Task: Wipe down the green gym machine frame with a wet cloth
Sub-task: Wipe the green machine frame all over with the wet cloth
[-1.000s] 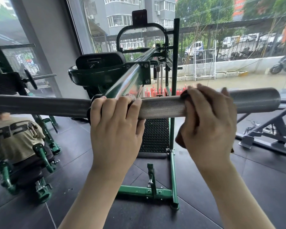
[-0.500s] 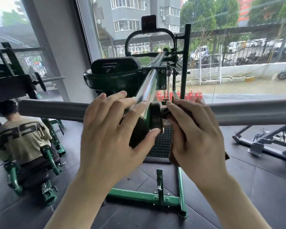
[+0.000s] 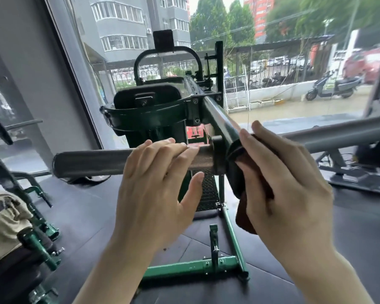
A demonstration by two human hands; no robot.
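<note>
- Green machine frame point(image 3: 193, 267) stood straight ahead on the dark floor point(image 3: 349, 249), its base rails low in view and its dark tube point(image 3: 219, 119) running up and away toward the window point(image 3: 294, 62).
- Across the tube's near end sat a knurled grey handlebar point(image 3: 92, 160) joined at a black collar point(image 3: 218, 155).
- Dark cloth point(image 3: 244, 178) was wrapped round that joint, just right of the collar, and the right hand point(image 3: 283, 189) gripped it with fingers curled over the top.
- Left hand point(image 3: 156, 194) rested on the bar left of the collar, fingers nearly straight, thumb apart below, clasping nothing.
- Judged step: wiping at the collar and tube end; most of the green frame below looked not yet reached.
- Next move likely calls for sliding the cloth up the tube or along the bar's right half point(image 3: 338, 137), the left hand steadying.
- Room was open right and below; a seat pad point(image 3: 147, 95) and bracket crowded the tube's left, and a person in a beige shirt point(image 3: 4, 222) sat at far left.
</note>
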